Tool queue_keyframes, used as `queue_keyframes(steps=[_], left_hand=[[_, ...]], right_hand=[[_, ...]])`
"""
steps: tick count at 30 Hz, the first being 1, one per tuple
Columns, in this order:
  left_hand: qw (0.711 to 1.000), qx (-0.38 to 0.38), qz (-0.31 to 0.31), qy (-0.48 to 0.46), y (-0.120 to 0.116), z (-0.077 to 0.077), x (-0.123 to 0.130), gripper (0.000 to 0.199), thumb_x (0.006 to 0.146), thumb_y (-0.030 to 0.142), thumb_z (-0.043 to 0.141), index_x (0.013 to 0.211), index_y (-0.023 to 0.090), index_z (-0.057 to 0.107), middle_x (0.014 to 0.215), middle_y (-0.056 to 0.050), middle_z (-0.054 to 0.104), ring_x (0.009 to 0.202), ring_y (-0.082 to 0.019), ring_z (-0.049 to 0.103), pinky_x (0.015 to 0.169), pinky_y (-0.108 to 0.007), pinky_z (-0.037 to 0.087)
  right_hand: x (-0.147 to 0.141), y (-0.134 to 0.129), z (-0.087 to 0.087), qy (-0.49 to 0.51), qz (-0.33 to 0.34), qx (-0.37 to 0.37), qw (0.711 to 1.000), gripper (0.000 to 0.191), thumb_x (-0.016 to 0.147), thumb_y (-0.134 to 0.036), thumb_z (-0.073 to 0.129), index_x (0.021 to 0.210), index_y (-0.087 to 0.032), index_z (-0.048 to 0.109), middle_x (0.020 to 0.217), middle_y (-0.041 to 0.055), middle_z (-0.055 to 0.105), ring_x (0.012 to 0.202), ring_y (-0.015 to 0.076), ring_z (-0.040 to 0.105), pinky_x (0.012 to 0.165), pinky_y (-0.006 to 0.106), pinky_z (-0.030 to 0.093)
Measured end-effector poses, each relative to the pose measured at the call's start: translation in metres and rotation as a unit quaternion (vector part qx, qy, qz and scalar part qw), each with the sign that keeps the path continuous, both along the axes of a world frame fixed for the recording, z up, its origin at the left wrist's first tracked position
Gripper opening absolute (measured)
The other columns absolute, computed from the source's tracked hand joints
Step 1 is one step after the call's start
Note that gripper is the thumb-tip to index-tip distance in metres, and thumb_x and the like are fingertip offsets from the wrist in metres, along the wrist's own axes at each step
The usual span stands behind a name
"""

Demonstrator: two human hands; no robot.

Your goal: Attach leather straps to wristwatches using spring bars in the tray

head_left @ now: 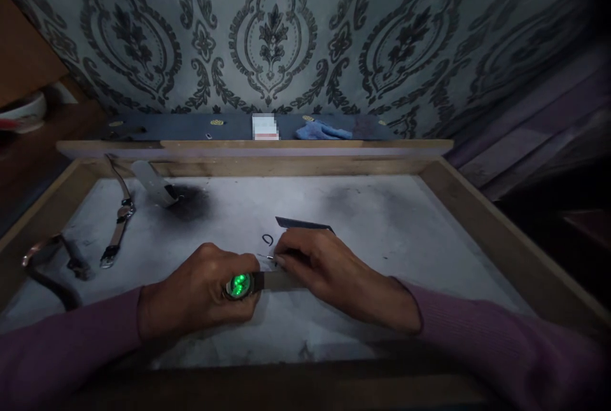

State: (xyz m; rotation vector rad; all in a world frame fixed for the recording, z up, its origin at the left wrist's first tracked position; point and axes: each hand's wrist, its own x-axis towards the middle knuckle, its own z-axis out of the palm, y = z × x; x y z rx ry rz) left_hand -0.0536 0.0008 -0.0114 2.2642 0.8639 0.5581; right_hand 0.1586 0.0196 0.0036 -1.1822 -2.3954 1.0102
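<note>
My left hand (200, 290) is closed around a wristwatch (240, 285) whose dial glows green. From the watch a light-coloured strap (279, 280) runs right, passing under my right hand (324, 271). The fingertips of my right hand are pinched on a small, thin metal piece (268, 257) just above the strap; most of it is hidden, so its kind cannot be made out. A small black loop (268, 240) lies on the white surface beyond those fingertips. Behind my right hand is a dark flat strip (303, 223), partly covered by the hand.
A shallow wooden tray (286, 166) with a white bottom surrounds the work. At its left lie a strapped watch (125, 212), a grey strap-like piece (151, 182) and a curved dark band (48, 271). Beyond the rim are a blue cloth (322, 131) and a small white box (265, 126).
</note>
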Motion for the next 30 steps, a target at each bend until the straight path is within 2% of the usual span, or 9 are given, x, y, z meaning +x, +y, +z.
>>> queue_keyframes(steps=[3,6,8,12,16,18,25,30], left_hand=[[1.0,0.005,-0.006,-0.004,0.0,-0.001,-0.001,0.011,0.075,0.007,0.053,0.072,0.016,0.058,0.051,0.007,0.048,0.042,-0.006,0.038,0.043,-0.017,0.029],[1.0,0.01,-0.002,-0.007,0.0,-0.002,-0.002,0.009,0.076,0.009,0.054,0.075,0.016,0.059,0.053,0.007,0.05,0.044,-0.007,0.039,0.045,-0.018,0.031],[1.0,0.014,0.002,-0.009,-0.001,-0.002,-0.003,0.008,0.076,0.009,0.054,0.074,0.016,0.058,0.053,0.007,0.049,0.045,-0.007,0.039,0.045,-0.018,0.031],[1.0,0.017,-0.002,-0.018,-0.002,0.0,-0.002,0.009,0.076,0.008,0.054,0.073,0.015,0.057,0.053,0.007,0.046,0.045,-0.006,0.038,0.045,-0.018,0.03],[0.999,0.024,-0.007,-0.028,-0.004,0.003,0.0,0.009,0.076,0.008,0.054,0.07,0.015,0.056,0.052,0.008,0.044,0.044,-0.006,0.037,0.044,-0.018,0.029],[0.999,0.018,-0.011,-0.036,-0.004,0.004,0.001,0.009,0.076,0.008,0.053,0.071,0.015,0.057,0.051,0.008,0.042,0.043,-0.006,0.035,0.042,-0.018,0.027],[0.999,-0.015,0.013,-0.05,-0.006,0.003,0.002,0.005,0.076,0.01,0.054,0.073,0.014,0.057,0.051,0.009,0.042,0.043,-0.005,0.035,0.042,-0.016,0.028],[0.998,-0.023,0.015,-0.058,-0.006,0.002,0.001,0.003,0.077,0.011,0.058,0.075,0.013,0.058,0.052,0.008,0.045,0.043,-0.004,0.037,0.042,-0.014,0.029]], right_hand=[[-0.001,-0.003,0.001,0.019,-0.013,0.05,0.998,0.014,0.09,-0.014,0.051,0.084,-0.014,0.065,0.082,0.0043,0.061,0.071,0.0144,0.055,0.063,0.026,0.042],[-0.002,-0.009,0.006,0.04,0.015,0.059,0.997,0.017,0.092,-0.021,0.051,0.087,-0.014,0.065,0.082,0.0051,0.062,0.071,0.0145,0.055,0.063,0.027,0.043],[-0.003,-0.012,0.01,0.043,0.04,0.026,0.998,0.017,0.092,-0.022,0.052,0.089,-0.013,0.065,0.077,0.0034,0.062,0.065,0.0128,0.053,0.059,0.025,0.04],[-0.005,-0.012,0.013,0.039,0.047,-0.1,0.993,0.016,0.092,-0.021,0.053,0.088,-0.012,0.065,0.07,0.0009,0.06,0.059,0.0102,0.05,0.054,0.022,0.037],[-0.005,-0.007,0.008,0.118,0.063,-0.244,0.96,0.022,0.093,-0.024,0.051,0.078,-0.012,0.061,0.064,-0.0013,0.054,0.057,0.0087,0.047,0.053,0.021,0.037],[-0.006,-0.007,0.005,0.154,0.047,-0.285,0.945,0.022,0.091,-0.023,0.052,0.073,-0.012,0.059,0.061,-0.003,0.051,0.056,0.008,0.045,0.055,0.021,0.037],[-0.012,-0.015,-0.001,0.226,-0.018,-0.318,0.92,0.02,0.085,-0.027,0.062,0.071,-0.012,0.06,0.058,-0.0054,0.044,0.054,0.0071,0.037,0.05,0.021,0.028],[-0.013,-0.017,-0.002,0.251,-0.026,-0.337,0.907,0.028,0.081,-0.036,0.068,0.07,-0.012,0.06,0.056,-0.0051,0.046,0.054,0.0069,0.039,0.051,0.021,0.03]])
